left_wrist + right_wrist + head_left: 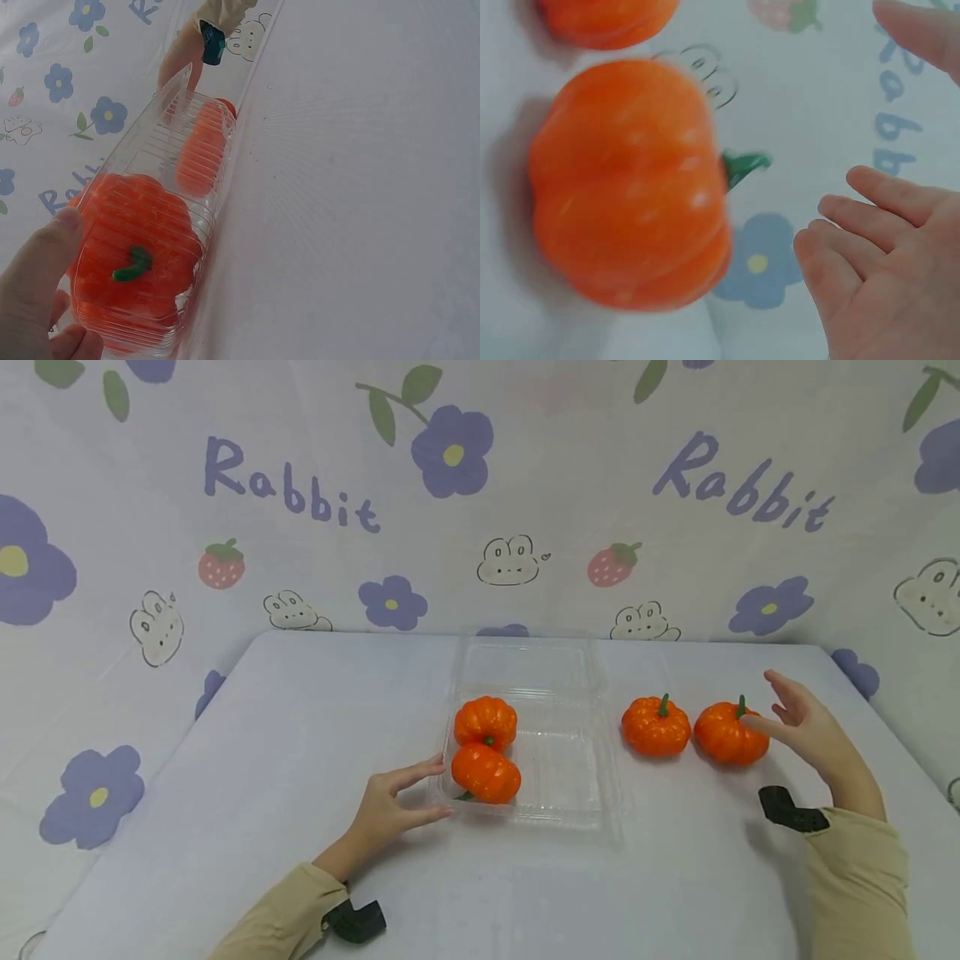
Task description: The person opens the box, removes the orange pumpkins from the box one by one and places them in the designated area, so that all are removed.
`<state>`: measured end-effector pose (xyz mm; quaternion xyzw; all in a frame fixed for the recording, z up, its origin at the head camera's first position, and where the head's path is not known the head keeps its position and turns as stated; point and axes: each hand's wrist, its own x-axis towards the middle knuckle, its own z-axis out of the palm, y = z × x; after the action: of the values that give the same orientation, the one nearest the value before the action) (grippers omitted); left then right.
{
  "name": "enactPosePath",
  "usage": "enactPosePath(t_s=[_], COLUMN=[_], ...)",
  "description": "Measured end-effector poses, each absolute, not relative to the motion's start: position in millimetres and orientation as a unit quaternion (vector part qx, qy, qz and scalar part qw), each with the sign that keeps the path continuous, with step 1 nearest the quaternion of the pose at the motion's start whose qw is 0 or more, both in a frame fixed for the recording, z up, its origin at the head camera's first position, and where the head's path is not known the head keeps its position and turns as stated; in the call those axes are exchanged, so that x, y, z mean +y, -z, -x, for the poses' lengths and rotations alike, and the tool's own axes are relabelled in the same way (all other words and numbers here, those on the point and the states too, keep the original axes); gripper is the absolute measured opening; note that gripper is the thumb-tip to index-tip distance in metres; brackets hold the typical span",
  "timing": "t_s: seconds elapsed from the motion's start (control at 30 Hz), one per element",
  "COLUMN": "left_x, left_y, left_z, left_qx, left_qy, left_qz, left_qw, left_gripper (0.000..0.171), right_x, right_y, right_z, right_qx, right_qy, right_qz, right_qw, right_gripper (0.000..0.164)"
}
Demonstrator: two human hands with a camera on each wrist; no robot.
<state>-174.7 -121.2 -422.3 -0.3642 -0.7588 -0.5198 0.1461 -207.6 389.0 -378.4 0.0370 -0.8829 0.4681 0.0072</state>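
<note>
A clear plastic box [558, 777] stands with its lid [525, 662] folded back. Two orange toy pumpkins lie along its left side: a rear pumpkin [486, 720] and a front pumpkin [486, 774], whose green stem [135, 264] shows in the left wrist view. My left hand [393, 806] holds the box's front left corner between thumb and fingers. To the right of the box sit a third pumpkin [656, 727] and a rightmost pumpkin [729, 735], stems up. My right hand [810, 735] hovers at that last one, fingers spread, thumb near its stem, with nothing held.
A white tabletop [300, 718] carries everything. Behind it hangs a cloth [540, 485] printed with flowers, rabbits and strawberries. Black wrist mounts [791, 810] sit at both beige sleeves [858, 885].
</note>
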Motion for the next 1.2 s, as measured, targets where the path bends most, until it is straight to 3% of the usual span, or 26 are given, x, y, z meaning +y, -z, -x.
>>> enactPosePath(t_s=[0.23,0.37,0.73,1.2], left_x=[-122.5,-122.8,-123.7,-122.6], left_y=[421.7,422.7,423.3,423.7], left_z=[173.9,173.1,174.4,176.4], left_qx=[-0.757,-0.758,-0.758,-0.751], left_qy=[0.521,0.523,0.523,0.529], left_qz=[0.367,0.363,0.362,0.368], left_qw=[0.143,0.142,0.143,0.145], left_gripper=[0.044,0.044,0.045,0.046], right_x=[437.0,445.7,333.0,310.1], right_y=[443.2,458.2,347.7,346.7], right_z=[251.6,268.1,204.3,203.7], right_qx=[-0.868,-0.865,-0.845,-0.838], right_qy=[-0.481,-0.471,-0.493,-0.5], right_qz=[-0.07,-0.096,-0.157,-0.176], right_qw=[0.105,0.142,0.132,0.132], right_gripper=[0.079,0.08,0.081,0.086])
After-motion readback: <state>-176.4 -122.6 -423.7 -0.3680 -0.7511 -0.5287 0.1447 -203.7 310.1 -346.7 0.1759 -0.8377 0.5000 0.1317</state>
